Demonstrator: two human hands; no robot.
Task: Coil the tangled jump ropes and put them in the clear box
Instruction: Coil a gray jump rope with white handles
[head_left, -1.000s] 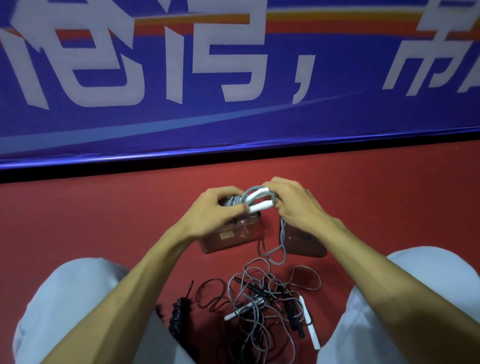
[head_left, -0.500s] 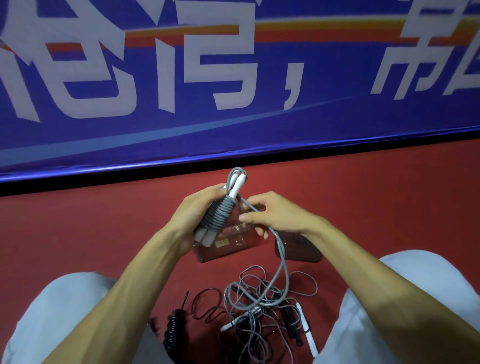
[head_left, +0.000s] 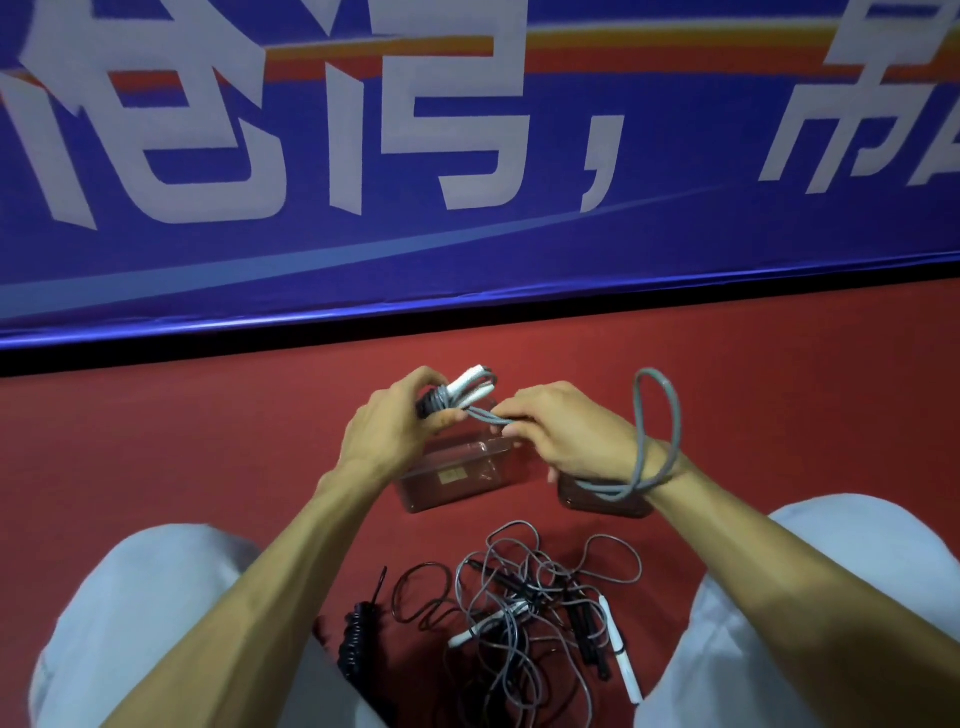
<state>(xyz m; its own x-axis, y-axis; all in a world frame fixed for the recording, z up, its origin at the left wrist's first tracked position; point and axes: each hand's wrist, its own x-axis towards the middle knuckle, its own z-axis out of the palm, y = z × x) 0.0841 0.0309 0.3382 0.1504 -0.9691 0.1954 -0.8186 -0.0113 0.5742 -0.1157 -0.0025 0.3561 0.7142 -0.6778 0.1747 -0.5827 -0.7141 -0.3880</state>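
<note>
Head view, looking down between two knees in pale trousers (head_left: 130, 597); up front, clasping the wound grey jump rope (head_left: 435, 402) in the left hand (head_left: 389, 436), grip curled tight round the coils, two white handles (head_left: 470, 387) poking out up and to the right past the thumb; forearm slanting in from the lower left, back of the hand up. Over to the right hand (head_left: 566, 436): grip pinching the grey cord just beside the bundle, palm down, forearm coming in from the lower right; slack cord loop (head_left: 675, 415) slung round that wrist, arching above it and sagging below. Held above the clear box (head_left: 457, 475) on the red floor (head_left: 208, 441), not in it; just right of the box, a dark lid-like piece (head_left: 587, 503), partly hidden by the wrist. Nearer, between the knees: tangle of grey and black ropes (head_left: 524, 597); to its left, a tightly wound black rope (head_left: 358, 639). Behind it all, blue banner (head_left: 467, 270).
</note>
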